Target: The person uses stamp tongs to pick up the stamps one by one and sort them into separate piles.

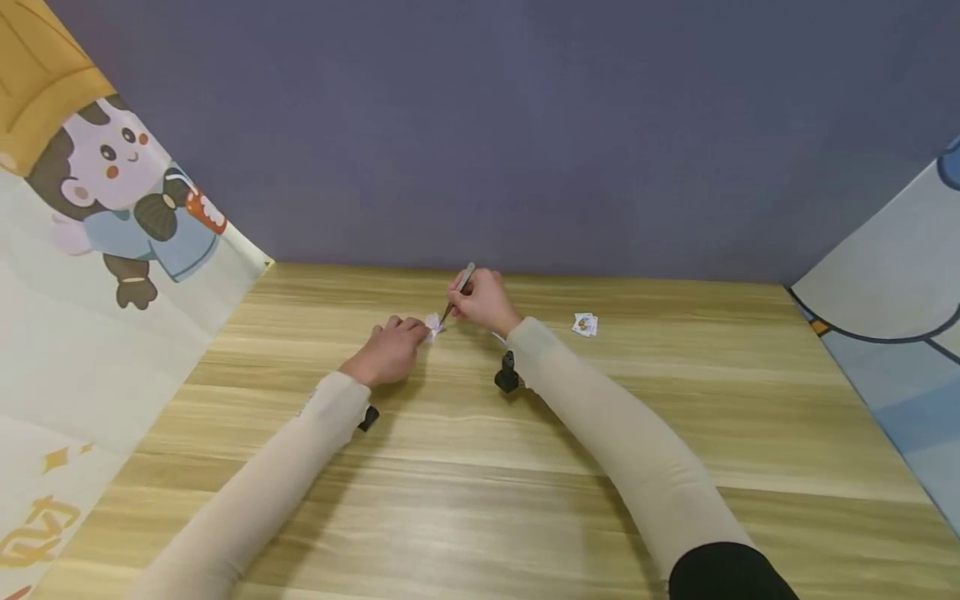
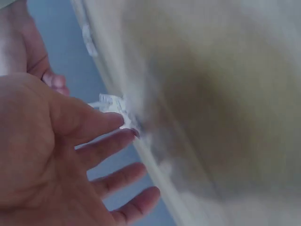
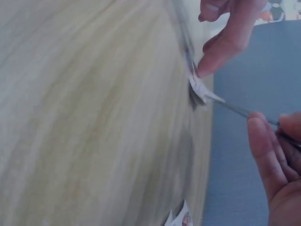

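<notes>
My right hand (image 1: 486,300) holds a pair of slim metal tweezers (image 1: 467,277) between thumb and fingers. Their tips point down and left and meet a small, crumpled-looking white paper piece (image 1: 433,325) with pale purple print. My left hand (image 1: 392,348) pinches that piece's left edge between thumb and index finger, while the other fingers are spread, as the left wrist view shows. In the right wrist view the tweezers (image 3: 240,110) reach a raised corner of the paper piece (image 3: 200,89). What is printed on it is too small to read.
To the right lies a little stack of white square paper pieces (image 1: 585,324) with a yellowish picture. The wood-grain table (image 1: 450,500) ends at a dark blue-grey wall (image 1: 487,133). Cartoon-printed panels (image 1: 142,208) stand at both sides.
</notes>
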`<state>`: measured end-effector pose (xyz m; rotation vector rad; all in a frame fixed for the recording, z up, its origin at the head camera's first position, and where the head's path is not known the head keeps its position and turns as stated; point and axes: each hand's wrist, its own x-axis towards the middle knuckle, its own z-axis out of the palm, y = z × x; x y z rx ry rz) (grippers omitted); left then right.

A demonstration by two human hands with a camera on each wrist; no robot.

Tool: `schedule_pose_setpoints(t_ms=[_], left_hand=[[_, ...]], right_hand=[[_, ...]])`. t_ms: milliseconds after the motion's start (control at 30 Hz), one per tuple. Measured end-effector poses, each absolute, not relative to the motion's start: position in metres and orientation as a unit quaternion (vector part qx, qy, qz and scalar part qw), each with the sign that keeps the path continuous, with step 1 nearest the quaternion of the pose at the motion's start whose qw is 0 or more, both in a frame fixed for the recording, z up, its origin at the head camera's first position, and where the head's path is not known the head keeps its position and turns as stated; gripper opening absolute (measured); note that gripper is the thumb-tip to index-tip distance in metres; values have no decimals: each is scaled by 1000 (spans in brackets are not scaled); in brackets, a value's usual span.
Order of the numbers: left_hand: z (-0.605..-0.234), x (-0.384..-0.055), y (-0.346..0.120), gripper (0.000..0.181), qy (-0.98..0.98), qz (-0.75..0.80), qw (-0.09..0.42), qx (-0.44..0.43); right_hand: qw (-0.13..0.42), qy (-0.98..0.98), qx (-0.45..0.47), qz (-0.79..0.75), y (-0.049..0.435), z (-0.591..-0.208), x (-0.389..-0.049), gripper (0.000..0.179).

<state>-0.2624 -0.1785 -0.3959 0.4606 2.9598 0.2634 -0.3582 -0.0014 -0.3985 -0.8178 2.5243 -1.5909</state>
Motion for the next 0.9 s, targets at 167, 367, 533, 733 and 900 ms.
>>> schedule_pose_setpoints(t_ms=[167,367,533,733,900], left_hand=[[-400,-261,-170,42,983,81,94,135],[-403,-262,-167,42,982,84,105,135],[-406,-262,-168,41,981,87,100,139],[-408,-264,-171,41,983,85,76,143],[-408,-264,-166,38,983,85,18,160]], right_hand=[[36,830,-261,-492,0,-402,-356,10],[21,844,-240,-480,1,-402,-353,6],[2,868,-245,-432,3,-401,-349,5],[-10,858,-263,-441,12,-399,-347,7],[-16,858,-274,-435,43,-389,-351,11]])
